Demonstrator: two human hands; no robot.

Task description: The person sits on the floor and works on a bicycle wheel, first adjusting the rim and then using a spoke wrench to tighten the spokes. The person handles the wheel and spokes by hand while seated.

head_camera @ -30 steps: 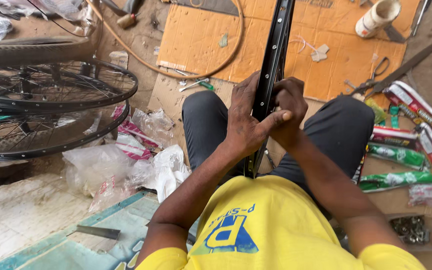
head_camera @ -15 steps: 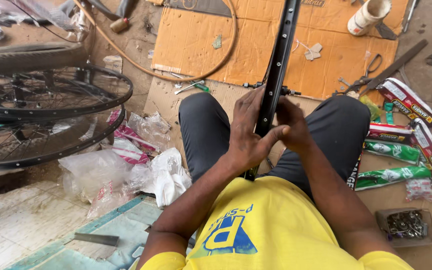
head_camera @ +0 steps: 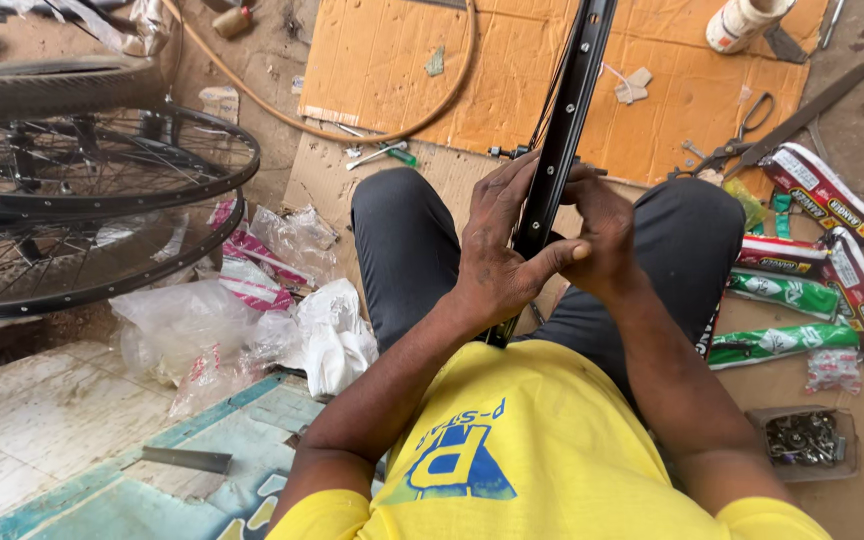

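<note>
A black bicycle wheel rim stands upright between my knees, seen edge-on, with thin spokes beside it. My left hand wraps the rim from the left, thumb stretched across to the right. My right hand grips the rim from the right, fingers curled at its edge. Both hands meet at the rim just above my lap. The rim's lower part is hidden behind my hands and yellow shirt.
Spoked bicycle wheels lie stacked at the left with crumpled plastic bags beside them. Orange cardboard lies ahead with scissors and a long metal tool. Boxed tubes and a tray of small metal parts sit at right.
My hands have slid slightly on the rim, and my right-hand fingers shifted from clasping over the left hand to the rim's right edge. The view tilted a little.
</note>
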